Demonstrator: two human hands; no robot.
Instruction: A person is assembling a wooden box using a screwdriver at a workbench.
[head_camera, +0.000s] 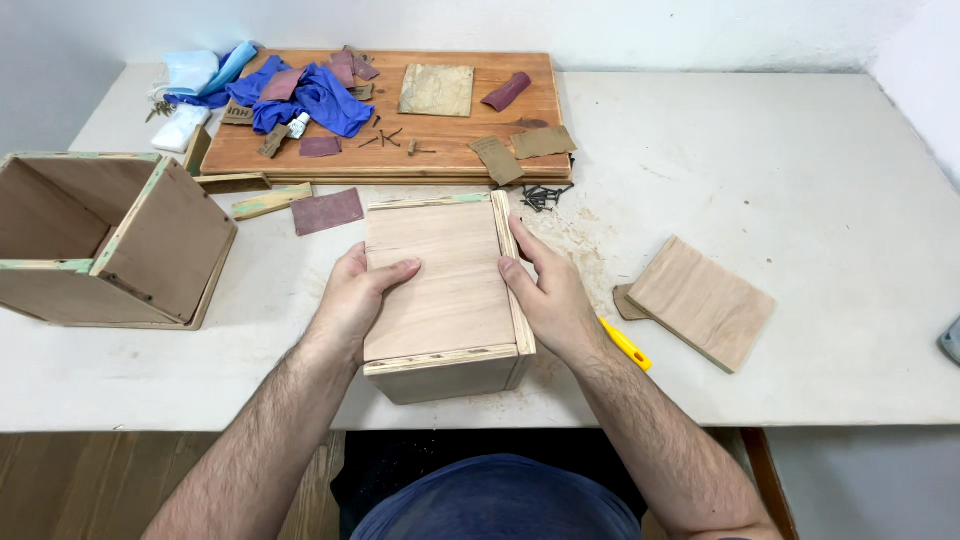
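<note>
A small plywood box (445, 290) stands on the white table (780, 170) in front of me, closed side up. My left hand (355, 300) grips its left side, thumb lying on the top panel. My right hand (550, 295) clasps the right edge, thumb pressed on the top near the rim strip. Sawdust is scattered around the box.
An open plywood box (110, 240) lies on its side at the left. A wooden board (440, 135) at the back carries sandpaper pieces, blue cloth (310, 100) and nails. Dark screws (543, 196), a loose plywood panel (700, 300) and a yellow cutter (625, 345) lie to the right.
</note>
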